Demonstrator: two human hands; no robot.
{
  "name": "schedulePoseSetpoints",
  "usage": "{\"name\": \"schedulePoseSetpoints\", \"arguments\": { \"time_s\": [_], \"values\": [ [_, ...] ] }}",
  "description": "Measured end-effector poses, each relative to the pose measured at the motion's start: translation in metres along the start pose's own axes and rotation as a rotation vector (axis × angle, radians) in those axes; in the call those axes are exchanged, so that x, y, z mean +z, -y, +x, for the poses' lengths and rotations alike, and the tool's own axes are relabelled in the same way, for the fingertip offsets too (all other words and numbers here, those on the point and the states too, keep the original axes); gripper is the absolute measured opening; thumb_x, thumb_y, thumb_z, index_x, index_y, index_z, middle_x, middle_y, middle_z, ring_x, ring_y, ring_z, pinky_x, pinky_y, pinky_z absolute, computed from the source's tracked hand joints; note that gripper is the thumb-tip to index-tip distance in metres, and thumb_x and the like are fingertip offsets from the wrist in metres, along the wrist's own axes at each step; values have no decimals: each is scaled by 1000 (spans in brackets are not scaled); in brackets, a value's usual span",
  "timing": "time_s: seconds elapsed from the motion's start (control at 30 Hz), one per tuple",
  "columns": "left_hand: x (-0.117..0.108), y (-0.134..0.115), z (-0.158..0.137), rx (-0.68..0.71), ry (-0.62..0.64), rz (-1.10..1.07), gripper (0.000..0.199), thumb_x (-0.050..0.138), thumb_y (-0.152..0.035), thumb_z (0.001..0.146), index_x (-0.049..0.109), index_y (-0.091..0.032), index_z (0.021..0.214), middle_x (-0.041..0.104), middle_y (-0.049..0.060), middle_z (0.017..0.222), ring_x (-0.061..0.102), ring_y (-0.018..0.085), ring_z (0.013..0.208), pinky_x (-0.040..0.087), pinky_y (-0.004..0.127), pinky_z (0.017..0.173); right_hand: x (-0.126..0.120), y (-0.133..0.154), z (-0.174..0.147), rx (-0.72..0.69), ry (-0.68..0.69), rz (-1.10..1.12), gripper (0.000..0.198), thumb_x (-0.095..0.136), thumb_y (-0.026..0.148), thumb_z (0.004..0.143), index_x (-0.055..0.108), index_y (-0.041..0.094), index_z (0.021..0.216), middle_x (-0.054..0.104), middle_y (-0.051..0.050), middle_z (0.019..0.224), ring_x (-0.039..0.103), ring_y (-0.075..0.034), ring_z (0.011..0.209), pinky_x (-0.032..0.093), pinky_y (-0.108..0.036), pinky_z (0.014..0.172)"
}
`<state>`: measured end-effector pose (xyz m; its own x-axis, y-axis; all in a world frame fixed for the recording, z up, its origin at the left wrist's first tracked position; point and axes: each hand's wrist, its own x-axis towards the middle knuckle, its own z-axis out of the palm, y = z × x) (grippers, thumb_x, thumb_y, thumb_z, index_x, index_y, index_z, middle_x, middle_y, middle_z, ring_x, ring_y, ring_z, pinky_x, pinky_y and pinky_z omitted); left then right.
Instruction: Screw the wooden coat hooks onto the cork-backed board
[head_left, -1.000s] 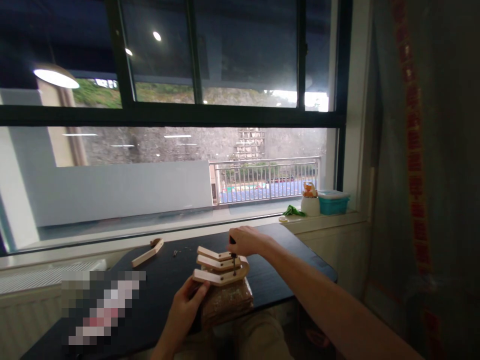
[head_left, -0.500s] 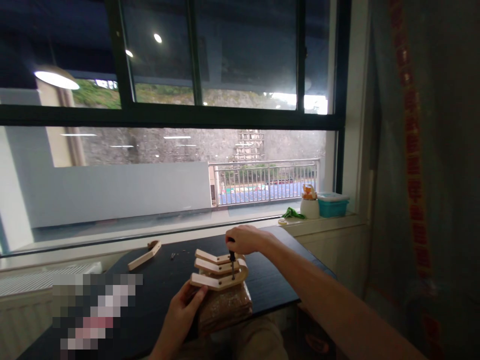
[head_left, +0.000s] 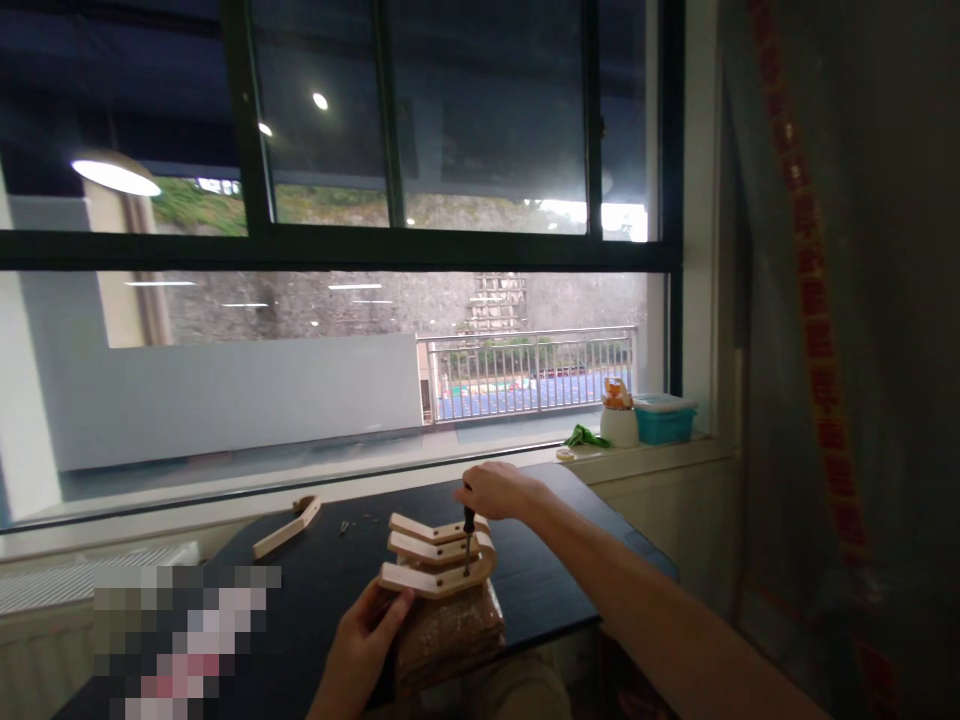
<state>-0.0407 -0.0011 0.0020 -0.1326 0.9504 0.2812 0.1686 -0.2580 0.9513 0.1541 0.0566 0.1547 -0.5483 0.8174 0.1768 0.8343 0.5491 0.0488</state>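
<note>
My right hand (head_left: 495, 490) is closed around the dark handle of a screwdriver (head_left: 469, 530). The screwdriver stands nearly upright, its tip at a hole in the nearest arm of a pale wooden hook rack (head_left: 412, 578). This rack has three bent arms with dark holes, and curves round at the right. My left hand (head_left: 367, 630) pinches the left end of the nearest arm between thumb and fingers. Under the rack lies a brown package (head_left: 450, 635) wrapped in clear tape, at the table's near edge.
On the dark table (head_left: 300, 610), a loose bent wooden piece (head_left: 289, 527) lies at the back left, with a few small screws (head_left: 344, 527) nearby. A teal box (head_left: 664, 420), a white pot (head_left: 619, 425) and a green cloth (head_left: 585, 436) stand on the windowsill. A radiator (head_left: 45, 640) is at left.
The view has tilted slightly, so everything sits a little lower. My right hand and the screwdriver keep to the same hole, the handle turned or leaned slightly. My left hand stays on the rack.
</note>
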Motion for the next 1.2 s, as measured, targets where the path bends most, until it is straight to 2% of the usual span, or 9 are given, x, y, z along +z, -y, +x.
{"name": "schedulePoseSetpoints", "arguments": {
  "time_s": [0.13, 0.2, 0.5, 0.67, 0.77, 0.93, 1.07, 1.2],
  "values": [
    [0, -2, -2, 6, 1, -12, 49, 68, -50, 61, 67, -14, 95, 71, 7, 98, 63, 26, 96, 49, 31, 87, -4, -2, -2, -135, 27, 29, 29, 47, 28, 76, 68, 24, 96, 70, -4, 96, 63, -18, 84, 42, -23, 64],
    [1, -4, -3, 4, -2, -12, 48, 68, -48, 61, 67, -14, 95, 71, 7, 97, 63, 26, 95, 49, 30, 86, -5, -3, -1, -172, 31, 38, 28, 48, 26, 74, 68, 25, 94, 70, -1, 94, 62, -16, 82, 41, -22, 64],
    [1, -2, -2, 12, -5, -11, 46, 68, -49, 61, 67, -15, 92, 71, 6, 96, 64, 26, 94, 51, 28, 82, 4, -3, 5, -68, 11, 29, 34, 45, 36, 79, 69, 18, 95, 69, -10, 96, 62, -21, 88, 43, -25, 67],
    [1, -5, -3, 8, -17, 0, 47, 68, -49, 60, 67, -14, 92, 71, 7, 95, 63, 26, 95, 50, 29, 84, 6, 2, 7, 11, -13, 8, 38, 39, 34, 82, 68, 15, 97, 68, -15, 99, 62, -25, 91, 45, -31, 68],
    [1, -5, -3, 17, -10, 14, 44, 67, -48, 61, 67, -15, 89, 71, 7, 95, 64, 26, 93, 50, 30, 85, 1, 0, 4, -14, -11, 0, 36, 42, 36, 80, 69, 18, 94, 69, -13, 97, 63, -25, 87, 45, -31, 67],
    [1, -3, -3, 12, -21, 15, 47, 67, -48, 61, 67, -15, 94, 71, 7, 95, 64, 26, 94, 50, 30, 84, -6, -2, -1, -146, -2, 24, 30, 47, 29, 74, 68, 27, 96, 70, -1, 94, 62, -17, 83, 42, -23, 64],
    [1, -3, -4, 16, -11, 1, 44, 67, -47, 63, 67, -14, 94, 71, 7, 96, 64, 25, 95, 50, 29, 84, -5, 0, 0, -144, 2, 30, 29, 47, 27, 74, 69, 25, 93, 70, -2, 92, 62, -16, 82, 41, -22, 64],
    [2, -6, -4, 14, -17, -7, 46, 68, -47, 61, 67, -14, 94, 71, 7, 98, 63, 26, 95, 50, 30, 85, 0, 1, 4, -97, -13, 31, 30, 48, 33, 76, 69, 22, 93, 70, -5, 93, 62, -18, 83, 41, -23, 64]
  ]
}}
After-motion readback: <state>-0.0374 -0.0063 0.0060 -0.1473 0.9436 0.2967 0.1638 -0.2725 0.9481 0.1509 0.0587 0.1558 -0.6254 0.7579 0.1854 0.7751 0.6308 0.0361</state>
